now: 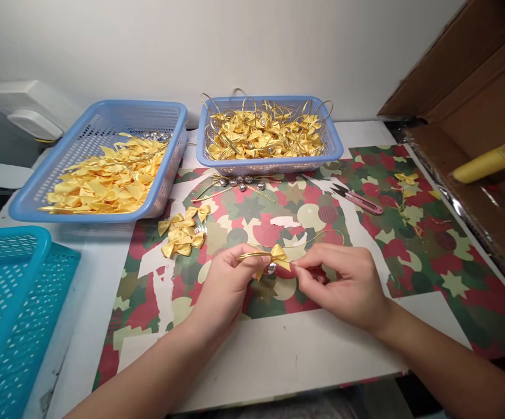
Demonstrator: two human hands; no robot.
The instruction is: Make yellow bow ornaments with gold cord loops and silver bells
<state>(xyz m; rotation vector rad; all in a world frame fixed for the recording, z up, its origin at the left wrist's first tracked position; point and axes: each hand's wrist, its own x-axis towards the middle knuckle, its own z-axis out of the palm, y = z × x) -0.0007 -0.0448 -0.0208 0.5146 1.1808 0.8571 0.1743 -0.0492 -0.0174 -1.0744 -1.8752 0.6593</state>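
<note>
1. Bare forearms (pixel 147 372) cross a pale flat panel (pixel 278 355) at the near edge of the desk (pixel 73 297). The left hand (pixel 228 279) is closed in a pinch on a shiny gold cord (pixel 252 255), beside a yellow satin ribbon bow (pixel 279 254) held between the hands.
2. At the bow's other side, the right hand (pixel 342 282) has its thumb and forefinger pressed together, seemingly on a thin pale thread (pixel 333 231) that curves out behind it.
3. Cord and a round silver bell (pixel 272 268) sit against this bow, yet I judge it unfinished, its thread being loose.
4. Beyond the left hand, a small cluster of yellow bows (pixel 182 234) on red-and-green patterned paper (pixel 243 213) looks not yet worked.
5. Farther off lie loose silver bells (pixel 242 187); pink-handled snips (pixel 366 203) rest rightward.
6. Behind, a smaller blue plastic basket (pixel 261 163) brims with looped, belled bows, probably finished; a larger blue plastic basket (pixel 81 217), at left, holds many more, apparently unlooped.
</note>
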